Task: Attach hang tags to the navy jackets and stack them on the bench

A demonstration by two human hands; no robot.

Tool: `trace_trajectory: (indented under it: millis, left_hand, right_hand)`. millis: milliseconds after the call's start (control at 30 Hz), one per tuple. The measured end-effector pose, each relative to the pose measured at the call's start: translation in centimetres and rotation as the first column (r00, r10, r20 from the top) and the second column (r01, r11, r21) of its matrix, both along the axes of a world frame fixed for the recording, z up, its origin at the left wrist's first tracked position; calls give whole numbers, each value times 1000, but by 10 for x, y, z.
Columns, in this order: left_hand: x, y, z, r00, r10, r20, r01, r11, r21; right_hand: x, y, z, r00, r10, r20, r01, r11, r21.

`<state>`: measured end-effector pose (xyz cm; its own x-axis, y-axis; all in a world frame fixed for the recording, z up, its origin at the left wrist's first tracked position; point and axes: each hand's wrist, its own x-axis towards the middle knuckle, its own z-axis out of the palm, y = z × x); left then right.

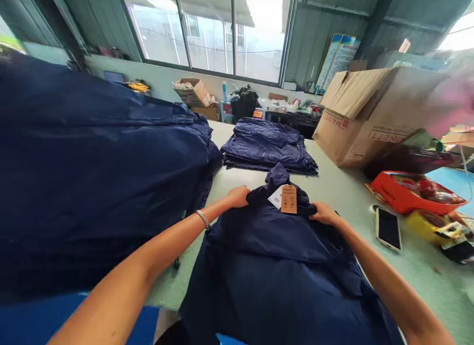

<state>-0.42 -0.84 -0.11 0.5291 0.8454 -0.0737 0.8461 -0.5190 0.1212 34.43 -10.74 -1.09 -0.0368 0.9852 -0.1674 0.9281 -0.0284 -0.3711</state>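
A dark navy jacket (pixel 281 256) lies spread on the pale table in front of me, its lower part hanging toward my body. My left hand (pixel 238 196) is closed on the jacket's upper edge at the left of the collar. On the other side, my right hand (pixel 323 213) pinches the fabric right of the collar. Between the hands hang a brown cardboard tag (pixel 289 199) and a white barcode tag (pixel 276 196). Just beyond the collar rests a stack of folded navy garments (pixel 266 145).
A large heap of navy garments (pixel 111 187) rises at the left. To the right are a cardboard box (pixel 363 117), a red-orange box of packets (pixel 414 194), a phone (pixel 388 229) and a yellow packet (pixel 431 226). Cluttered shelves stand under the window.
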Motion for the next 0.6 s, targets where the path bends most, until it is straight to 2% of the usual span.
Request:
trace_trajectory:
  millis: [133,233,367,600]
  left_hand:
    - [-26,-39,1,999,28,42,-29,999,20]
    - [-56,-77,12,988,65,139,-72,996,48]
    - [-99,-134,42,963,101,249,-126,989,84]
    - [-161,-222,107,884,306,352,-342,939,41]
  right_hand:
    - [-7,-23,0,998,69,-2,-69,997,41]
    - [-18,-46,10,990,135,-39,-130,986,105]
    - [-42,-72,36,970,229,-87,-208,958,200]
    - [-97,-94,91,880,457,-133,-409,869,278]
